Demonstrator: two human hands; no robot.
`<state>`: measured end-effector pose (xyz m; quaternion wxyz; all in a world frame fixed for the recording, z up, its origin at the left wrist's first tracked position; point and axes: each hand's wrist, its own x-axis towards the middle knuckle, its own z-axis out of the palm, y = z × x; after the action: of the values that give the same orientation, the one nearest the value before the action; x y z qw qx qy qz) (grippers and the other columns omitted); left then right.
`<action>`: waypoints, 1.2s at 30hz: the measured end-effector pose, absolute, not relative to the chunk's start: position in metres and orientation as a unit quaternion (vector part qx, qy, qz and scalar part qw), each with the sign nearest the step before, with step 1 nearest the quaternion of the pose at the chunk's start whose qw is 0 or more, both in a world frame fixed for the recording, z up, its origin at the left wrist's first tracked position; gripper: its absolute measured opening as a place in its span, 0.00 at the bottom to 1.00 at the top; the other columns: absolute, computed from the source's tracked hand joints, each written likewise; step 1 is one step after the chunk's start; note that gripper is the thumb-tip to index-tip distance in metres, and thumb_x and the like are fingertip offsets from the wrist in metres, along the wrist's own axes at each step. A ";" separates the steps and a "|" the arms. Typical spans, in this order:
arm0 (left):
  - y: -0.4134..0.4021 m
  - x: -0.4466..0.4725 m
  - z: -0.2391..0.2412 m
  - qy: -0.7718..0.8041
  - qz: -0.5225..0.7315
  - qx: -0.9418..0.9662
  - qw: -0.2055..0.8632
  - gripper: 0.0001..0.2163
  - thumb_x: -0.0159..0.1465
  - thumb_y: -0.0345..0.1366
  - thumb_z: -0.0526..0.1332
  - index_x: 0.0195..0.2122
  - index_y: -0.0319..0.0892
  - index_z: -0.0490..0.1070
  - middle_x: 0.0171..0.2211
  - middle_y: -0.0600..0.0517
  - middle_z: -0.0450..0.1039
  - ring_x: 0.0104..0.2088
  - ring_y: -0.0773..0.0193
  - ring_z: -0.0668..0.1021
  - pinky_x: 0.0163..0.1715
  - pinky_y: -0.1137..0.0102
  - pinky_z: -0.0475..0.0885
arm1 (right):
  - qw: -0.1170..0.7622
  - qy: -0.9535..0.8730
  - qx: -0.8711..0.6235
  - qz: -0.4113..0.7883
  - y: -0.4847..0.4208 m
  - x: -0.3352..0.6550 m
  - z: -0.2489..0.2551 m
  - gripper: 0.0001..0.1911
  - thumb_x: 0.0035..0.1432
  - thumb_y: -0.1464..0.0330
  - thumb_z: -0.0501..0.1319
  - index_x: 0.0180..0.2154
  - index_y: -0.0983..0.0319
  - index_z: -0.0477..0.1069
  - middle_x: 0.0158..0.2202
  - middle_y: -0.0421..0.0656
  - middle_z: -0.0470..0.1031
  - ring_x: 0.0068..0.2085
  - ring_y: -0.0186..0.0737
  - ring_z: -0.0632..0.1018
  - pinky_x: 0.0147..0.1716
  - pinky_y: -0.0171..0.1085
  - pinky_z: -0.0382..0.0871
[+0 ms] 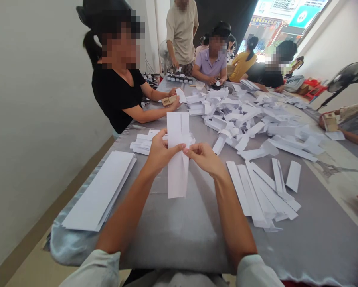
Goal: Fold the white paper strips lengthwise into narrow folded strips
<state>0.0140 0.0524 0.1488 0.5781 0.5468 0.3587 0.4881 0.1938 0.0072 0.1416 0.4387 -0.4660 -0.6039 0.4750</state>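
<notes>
A long white strip of paper (176, 175), partly folded along its right side, is held upright over the table in front of me. My left hand (163, 149) grips its left edge, thumb across the front. My right hand (201, 157) pinches the right edge near the middle, at the fold. To the left lies a stack of flat white paper sheets (101, 191). Behind my left hand sits a smaller pile of folded papers (143, 143). Several narrow folded paper strips (264, 191) are spread out to the right.
A large heap of folded white papers (238, 111) covers the table's far middle. On the left a co-worker (119, 91) holds a wooden block (169, 100) and paper. More people sit farther back. The grey tablecloth (179, 235) reaches the near edge; a black fan (345, 77) stands right.
</notes>
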 end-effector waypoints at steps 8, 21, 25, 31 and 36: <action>0.053 0.014 0.150 0.357 0.486 0.529 0.597 0.35 0.47 0.44 0.84 0.52 0.43 0.70 0.35 0.48 0.85 0.28 0.55 0.85 0.26 0.65 0.81 | 0.421 -0.609 -0.478 0.474 0.005 0.195 0.143 0.26 0.61 0.45 0.68 0.25 0.61 0.78 0.26 0.41 0.76 0.29 0.38 0.71 0.32 0.38 0.62; 0.054 0.007 0.152 0.341 0.460 0.561 0.598 0.30 0.51 0.42 0.83 0.51 0.40 0.76 0.37 0.45 0.85 0.30 0.54 0.86 0.26 0.66 0.82 | 0.427 -0.605 -0.471 0.481 0.002 0.193 0.146 0.26 0.61 0.46 0.68 0.25 0.61 0.74 0.26 0.40 0.73 0.29 0.37 0.68 0.32 0.38 0.60; 0.054 0.004 0.152 0.340 0.450 0.593 0.575 0.27 0.53 0.41 0.81 0.52 0.39 0.78 0.36 0.45 0.85 0.30 0.53 0.86 0.24 0.66 0.81 | 0.425 -0.600 -0.470 0.489 0.003 0.192 0.147 0.27 0.60 0.45 0.69 0.26 0.61 0.76 0.28 0.42 0.77 0.31 0.38 0.72 0.34 0.38 0.64; 0.055 0.005 0.151 0.349 0.476 0.600 0.540 0.28 0.53 0.41 0.81 0.53 0.40 0.76 0.37 0.48 0.85 0.30 0.55 0.86 0.25 0.68 0.81 | 0.382 -0.619 -0.475 0.495 0.002 0.197 0.150 0.27 0.61 0.45 0.69 0.24 0.61 0.75 0.26 0.41 0.76 0.31 0.37 0.72 0.35 0.37 0.66; 0.054 -0.001 0.155 0.346 0.424 0.609 0.574 0.31 0.53 0.43 0.81 0.54 0.41 0.73 0.37 0.47 0.85 0.31 0.52 0.87 0.25 0.66 0.82 | 0.402 -0.619 -0.471 0.483 0.005 0.197 0.144 0.26 0.62 0.45 0.68 0.26 0.60 0.76 0.28 0.41 0.78 0.32 0.39 0.75 0.36 0.38 0.68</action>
<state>-0.0006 0.0539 0.1554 0.5743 0.6092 0.3456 0.4239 0.1966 0.0047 0.1436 0.4017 -0.4714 -0.6187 0.4834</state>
